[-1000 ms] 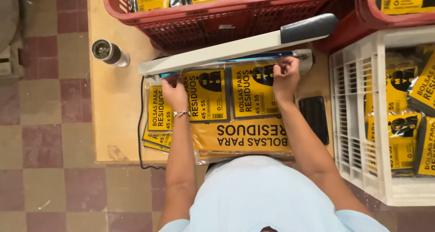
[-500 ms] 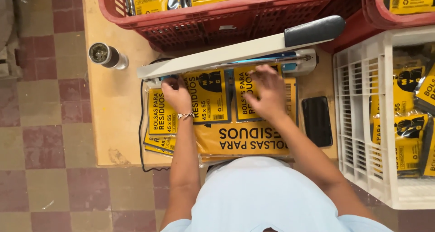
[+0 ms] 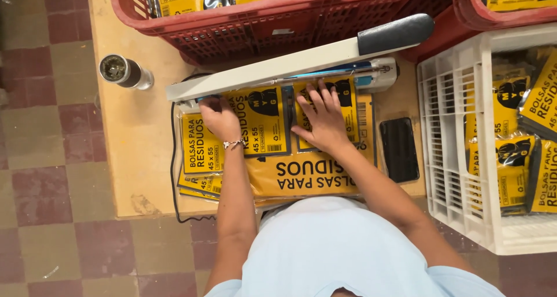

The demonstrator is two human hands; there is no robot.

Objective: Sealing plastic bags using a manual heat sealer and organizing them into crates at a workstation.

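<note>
A: Entry. Right hand (image 3: pixel 322 118) lies flat on the right-hand yellow-and-black plastic packet (image 3: pixel 328 108), fingers spread apart, palm pressing down; nothing is clamped. A second ago that hand was up at the sealer's bar; half a second ago it was already sliding down over the packets. So it has come off the bar and onto the packet.

B: And the other hand?

A: Left hand (image 3: pixel 219 116) sits at the left end of the long cream-coloured heat sealer with the dark grey handle (image 3: pixel 301 59), fingers curled over the top edge of the left-hand yellow packet (image 3: pixel 255 118). It appears to pinch that edge, though the fingertips are partly hidden under the arm. It has barely shifted across the three frames.

B: Position of the packets?

A: Both lie side by side on the pale wooden bench (image 3: pixel 133 158), their upper edges tucked under the raised sealer arm, on top of a stack of larger yellow sheets of the same kind (image 3: pixel 301 172). The arm is tilted up at its handle end, not pressed down.

B: Reading of the change?

A: My judgement: the press looks finished or not yet begun, and the hands are now steadying or aligning the packets.

B: Surroundings?

A: Black phone (image 3: pixel 399 149) just right of the stack; red plastic crate (image 3: pixel 278 24) behind; white slatted crate (image 3: pixel 458 158) to the right; small metal-topped cylinder (image 3: pixel 123 71) at the left.
</note>
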